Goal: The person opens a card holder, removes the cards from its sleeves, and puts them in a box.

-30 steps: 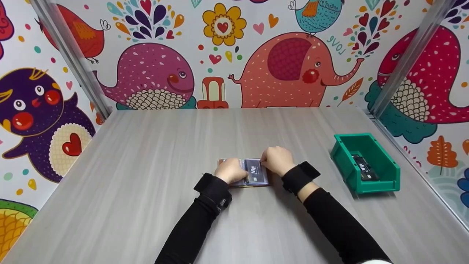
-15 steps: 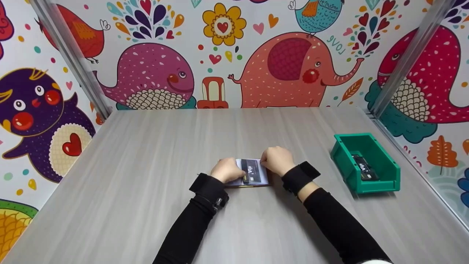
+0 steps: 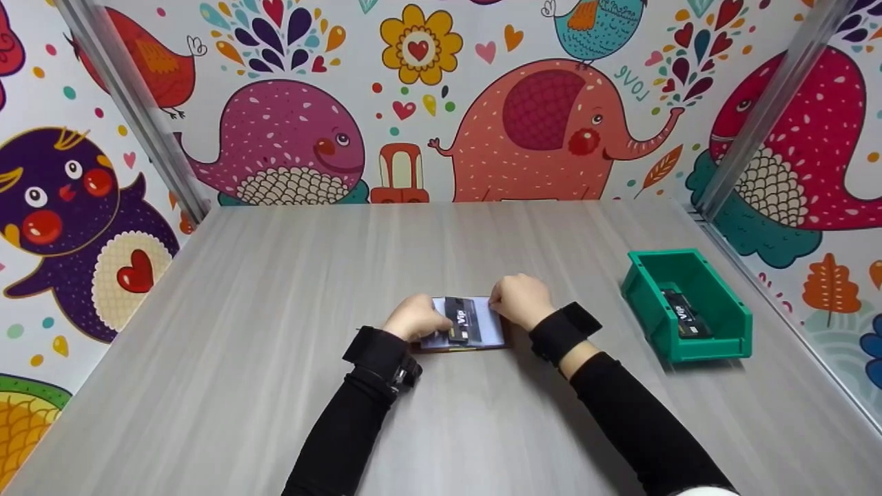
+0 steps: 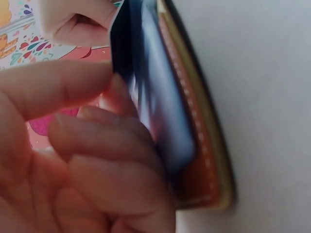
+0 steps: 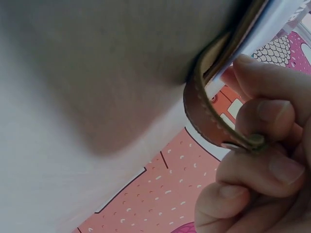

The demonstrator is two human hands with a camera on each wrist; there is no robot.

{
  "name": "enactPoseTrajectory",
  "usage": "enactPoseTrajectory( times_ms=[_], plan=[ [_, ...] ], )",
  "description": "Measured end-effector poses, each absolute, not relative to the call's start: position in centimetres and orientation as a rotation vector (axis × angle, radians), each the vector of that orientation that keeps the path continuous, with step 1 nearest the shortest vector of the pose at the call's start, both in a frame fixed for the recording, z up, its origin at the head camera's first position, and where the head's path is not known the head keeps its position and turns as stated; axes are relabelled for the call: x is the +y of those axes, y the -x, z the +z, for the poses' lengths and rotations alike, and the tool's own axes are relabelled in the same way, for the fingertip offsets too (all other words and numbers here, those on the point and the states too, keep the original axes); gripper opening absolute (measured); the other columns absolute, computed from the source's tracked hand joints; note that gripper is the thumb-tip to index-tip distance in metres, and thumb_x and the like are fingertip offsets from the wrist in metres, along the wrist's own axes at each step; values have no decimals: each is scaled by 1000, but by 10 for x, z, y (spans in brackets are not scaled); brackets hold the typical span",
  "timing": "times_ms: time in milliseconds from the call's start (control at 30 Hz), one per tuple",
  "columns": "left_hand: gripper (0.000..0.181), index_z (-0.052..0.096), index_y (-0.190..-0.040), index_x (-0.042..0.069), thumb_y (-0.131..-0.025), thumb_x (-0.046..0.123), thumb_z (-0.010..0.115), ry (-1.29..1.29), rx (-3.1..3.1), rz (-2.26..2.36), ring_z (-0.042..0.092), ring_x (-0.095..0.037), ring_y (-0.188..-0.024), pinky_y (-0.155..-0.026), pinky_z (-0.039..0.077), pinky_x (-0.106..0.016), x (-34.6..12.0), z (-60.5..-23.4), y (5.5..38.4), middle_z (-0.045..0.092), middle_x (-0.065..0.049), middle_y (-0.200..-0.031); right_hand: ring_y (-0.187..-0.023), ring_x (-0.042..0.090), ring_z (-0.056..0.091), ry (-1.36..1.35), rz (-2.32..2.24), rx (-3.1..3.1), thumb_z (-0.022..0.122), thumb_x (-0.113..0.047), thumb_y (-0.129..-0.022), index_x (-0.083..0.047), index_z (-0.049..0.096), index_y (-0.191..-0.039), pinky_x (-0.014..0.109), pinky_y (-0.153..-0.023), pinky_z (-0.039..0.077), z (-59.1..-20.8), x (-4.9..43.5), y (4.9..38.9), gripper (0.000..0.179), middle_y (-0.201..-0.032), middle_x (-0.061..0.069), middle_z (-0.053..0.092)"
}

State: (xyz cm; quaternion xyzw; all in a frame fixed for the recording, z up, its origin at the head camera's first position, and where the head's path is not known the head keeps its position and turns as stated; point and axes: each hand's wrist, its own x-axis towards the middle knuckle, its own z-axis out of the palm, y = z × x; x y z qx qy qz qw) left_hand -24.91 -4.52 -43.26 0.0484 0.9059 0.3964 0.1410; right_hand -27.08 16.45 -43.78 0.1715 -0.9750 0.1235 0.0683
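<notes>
A small brown leather card holder with clear plastic sleeves lies opened on the table between my hands. My left hand pinches the left edge of a black card marked "Vip" between thumb and index finger. The card's left part shows dark and bare; its right part looks paler, under a sleeve. At the holder's far right corner, my right hand grips its edge, fingertips at the sleeve. In the right wrist view the holder's stitched strap with a snap stud reaches between the right fingers.
To the right stands a green bin with black cards inside, the top one also marked "Vip". Walls printed with cartoon animals and metal corner posts border the light wood-grain table.
My left hand has moved left, drawing the black card leftward, with more of it out from under the sleeve. The right hand and the bin have stayed in place.
</notes>
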Motion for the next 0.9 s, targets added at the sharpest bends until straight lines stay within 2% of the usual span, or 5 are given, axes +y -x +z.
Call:
enactPoseTrajectory(
  times_ms=[133,500,900],
  plan=[
    [15,64,-80,2,-72,7,75,-122,2562,1230,55,-16,-64,-57,49,-26,-49,-433,249,60,-4,-76,-77,29,68,-525,382,-2920,78,-11,-77,-14,81,-81,47,-68,53,-438,164,270,5,-81,3,74],
    [17,56,-73,6,-72,5,73,-65,2518,1298,53,-15,-61,-51,46,-24,-52,-431,249,56,-3,-73,-78,30,68,-539,377,-2883,80,-12,-77,-14,81,-80,47,-69,53,-439,164,269,4,-81,2,74],
    [14,59,-77,3,-73,5,72,-19,2505,1330,55,-16,-63,-53,48,-25,-61,-430,249,60,-6,-78,-77,30,68,-561,364,-2875,80,-12,-77,-12,81,-81,47,-68,54,-440,164,271,3,-80,3,74]
  ],
)
